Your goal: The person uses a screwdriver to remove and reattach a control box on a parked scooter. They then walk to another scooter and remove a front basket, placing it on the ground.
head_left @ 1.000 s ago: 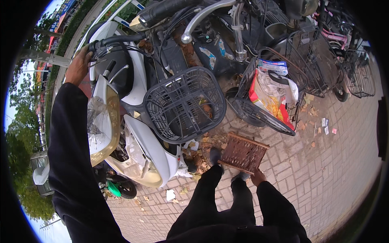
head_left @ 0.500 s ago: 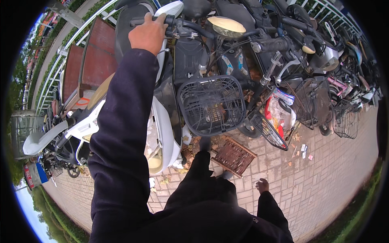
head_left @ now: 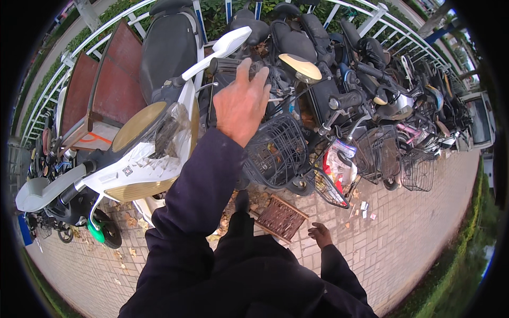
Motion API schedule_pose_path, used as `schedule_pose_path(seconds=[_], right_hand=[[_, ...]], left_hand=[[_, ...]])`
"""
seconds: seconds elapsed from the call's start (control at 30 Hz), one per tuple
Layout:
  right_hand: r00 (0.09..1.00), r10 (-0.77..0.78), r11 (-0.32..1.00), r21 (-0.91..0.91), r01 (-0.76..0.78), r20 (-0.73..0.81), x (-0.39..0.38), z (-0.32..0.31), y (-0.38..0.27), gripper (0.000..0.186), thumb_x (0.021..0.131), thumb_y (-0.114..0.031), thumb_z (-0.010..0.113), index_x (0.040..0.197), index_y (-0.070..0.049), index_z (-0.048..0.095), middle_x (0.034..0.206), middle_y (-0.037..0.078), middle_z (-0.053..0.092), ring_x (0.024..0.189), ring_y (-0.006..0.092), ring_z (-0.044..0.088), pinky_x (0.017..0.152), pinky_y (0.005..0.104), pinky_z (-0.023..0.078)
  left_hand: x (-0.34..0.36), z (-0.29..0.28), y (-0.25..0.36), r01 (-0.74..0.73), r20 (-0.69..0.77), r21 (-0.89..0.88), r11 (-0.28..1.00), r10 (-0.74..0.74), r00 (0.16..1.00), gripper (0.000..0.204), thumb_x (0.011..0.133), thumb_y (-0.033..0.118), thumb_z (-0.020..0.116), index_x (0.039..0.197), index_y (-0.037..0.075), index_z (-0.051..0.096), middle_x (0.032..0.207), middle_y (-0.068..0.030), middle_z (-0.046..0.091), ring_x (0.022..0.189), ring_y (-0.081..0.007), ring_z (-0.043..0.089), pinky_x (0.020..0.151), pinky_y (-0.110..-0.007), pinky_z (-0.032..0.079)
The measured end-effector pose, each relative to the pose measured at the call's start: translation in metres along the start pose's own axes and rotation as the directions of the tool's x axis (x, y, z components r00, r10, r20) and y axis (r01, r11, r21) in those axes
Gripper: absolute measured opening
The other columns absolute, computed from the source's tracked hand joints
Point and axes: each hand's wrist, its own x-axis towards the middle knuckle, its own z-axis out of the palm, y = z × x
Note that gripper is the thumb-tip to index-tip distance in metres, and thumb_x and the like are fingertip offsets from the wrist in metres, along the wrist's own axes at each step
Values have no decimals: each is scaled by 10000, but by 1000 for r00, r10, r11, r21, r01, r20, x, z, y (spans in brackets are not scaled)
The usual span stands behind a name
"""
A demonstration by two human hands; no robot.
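My left hand [head_left: 241,103] reaches out over the handlebar of a bike with a black wire basket [head_left: 275,153]. Its fingers are stretched and apart, beside the black handlebar grip [head_left: 225,65]; the hand itself hides whether the palm touches the bar. To the right of those fingers is a cream oval mirror [head_left: 300,66]. Low on my right side, my right hand [head_left: 321,235] hangs with loosely parted fingers and holds nothing. Below the basket, a brown slatted wooden piece [head_left: 281,217] lies on the paving by my feet.
A white scooter [head_left: 132,175] with torn plastic stands close on the left, beside brown boards [head_left: 119,79]. Several bikes and scooters crowd the right, one basket holding litter [head_left: 339,164]. A white railing [head_left: 371,21] runs behind. Brick paving [head_left: 392,254] stretches right.
My left hand has come nearer and to the right, its fingers now more spread. The handlebar and basket have turned and shifted. The white scooter shows more fully as the view moves.
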Motion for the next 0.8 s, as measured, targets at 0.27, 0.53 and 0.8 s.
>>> schedule_pose_path(seconds=[0.27, 0.53, 0.8], right_hand=[[994, -108, 974, 201, 100, 31, -59, 24, -111, 499, 1016, -263, 621, 1416, 6, 492, 1175, 154, 697, 1052, 249, 694, 975, 376, 533], [928, -300, 897, 395, 196, 220, -68, 101, -217, 606, 1072, -419, 512, 1545, -66, 374, 1210, 121, 638, 1051, 226, 662, 983, 373, 511], [977, -50, 877, 477, -56, 207, -48, 137, -222, 592, 1077, -289, 526, 1573, -58, 299, 1208, 129, 640, 999, 210, 678, 857, 343, 589]], left_hand=[[-114, 20, 54, 425, 299, -637, 644, -302, 905, 123, 951, 105, 665, 1033, 25, 710, 941, -117, 675, 757, -254, 673, 687, -346, 523], [-259, 87, 96, 922, 856, -368, -123, -433, 284, 256, 1058, 244, 544, 1092, 9, 640, 932, -79, 644, 790, -170, 622, 708, -318, 507], [-253, 74, 91, 821, 748, -519, 237, -340, 570, 270, 1034, 217, 561, 1214, 17, 588, 1043, -136, 628, 955, -222, 619, 856, -362, 487]])
